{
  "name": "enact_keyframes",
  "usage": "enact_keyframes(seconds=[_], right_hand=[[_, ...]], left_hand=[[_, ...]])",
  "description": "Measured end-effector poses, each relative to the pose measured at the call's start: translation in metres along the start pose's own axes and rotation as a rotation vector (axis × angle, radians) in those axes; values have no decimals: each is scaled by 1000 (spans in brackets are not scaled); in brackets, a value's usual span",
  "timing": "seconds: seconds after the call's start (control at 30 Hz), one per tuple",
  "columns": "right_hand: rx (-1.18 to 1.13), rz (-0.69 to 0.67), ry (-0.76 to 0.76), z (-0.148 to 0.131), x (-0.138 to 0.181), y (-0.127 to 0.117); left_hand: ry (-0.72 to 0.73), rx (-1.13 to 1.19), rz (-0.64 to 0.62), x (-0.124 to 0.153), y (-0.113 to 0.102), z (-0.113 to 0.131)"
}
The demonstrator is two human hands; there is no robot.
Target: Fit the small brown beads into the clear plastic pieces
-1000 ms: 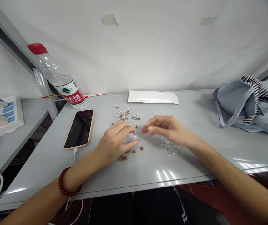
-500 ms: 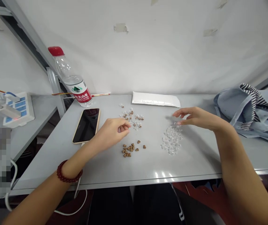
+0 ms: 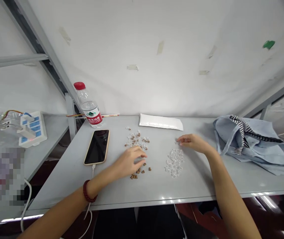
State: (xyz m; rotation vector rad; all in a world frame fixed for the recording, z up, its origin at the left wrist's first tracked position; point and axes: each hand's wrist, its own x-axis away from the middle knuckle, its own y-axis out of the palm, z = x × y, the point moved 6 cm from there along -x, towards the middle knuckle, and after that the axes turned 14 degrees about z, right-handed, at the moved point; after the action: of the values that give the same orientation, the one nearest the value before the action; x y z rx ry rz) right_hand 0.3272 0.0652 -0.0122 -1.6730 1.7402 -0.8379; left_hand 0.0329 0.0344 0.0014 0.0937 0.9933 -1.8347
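Observation:
My left hand (image 3: pixel 130 161) hovers over a small group of brown cork-like stoppers (image 3: pixel 134 176), its thumb and fingers apart and nothing visible between them. Just behind it lies a cluster of tiny clear pieces with brown plugs (image 3: pixel 133 137). On the right, my right hand (image 3: pixel 191 142) has its fingertips pinched on a small clear piece (image 3: pixel 178 142), too small to make out fully. Below those fingertips spreads a pile of loose clear pieces (image 3: pixel 174 162), looking like miniature glass bottles.
A phone (image 3: pixel 97 146) on a charging cable lies at the left, with a water bottle (image 3: pixel 92 111) behind it. Against the wall rests a white packet (image 3: pixel 160 121). A blue cloth bag (image 3: pixel 256 139) occupies the right side; a power strip (image 3: pixel 33 129) stands far left.
My left hand has moved from beside the plugged pieces to above the brown stoppers, and its fingers have spread. My right fingers have closed on a clear piece. The head view has shifted.

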Motion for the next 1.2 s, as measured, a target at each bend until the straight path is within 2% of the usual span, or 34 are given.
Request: enact_keyframes(seconds=[0.1, 0.2, 0.3, 0.4, 0.53, 0.6, 0.67, 0.77, 1.03, 1.2], right_hand=[[71, 62, -24, -2, -1, 3], [86, 137, -85, -9, -1, 3], [73, 213, -126, -21, 0, 4], [-54, 296, -218, -51, 6, 11], [-278, 133, -372, -108, 22, 48], [-418, 21, -328, -128, 30, 68], [-585, -75, -223, -139, 37, 83], [-702, -133, -140, -144, 46, 92], [-676, -149, -73, -139, 54, 87], [-846, -284, -46, -140, 57, 100]], left_hand=[[79, -82, -76, 7, 19, 6], [95, -115, -120, 9, 23, 6], [93, -85, -51, 5, 15, 6], [30, 13, 78, -2, 1, 5], [-176, 277, 363, -6, -23, 0], [-261, 394, 505, -4, -32, -3], [-308, 433, 570, -2, -36, -5], [-338, 442, 570, 0, -34, -7], [-380, 502, 515, 1, -25, -3], [-386, 511, 476, 8, -17, 2]])
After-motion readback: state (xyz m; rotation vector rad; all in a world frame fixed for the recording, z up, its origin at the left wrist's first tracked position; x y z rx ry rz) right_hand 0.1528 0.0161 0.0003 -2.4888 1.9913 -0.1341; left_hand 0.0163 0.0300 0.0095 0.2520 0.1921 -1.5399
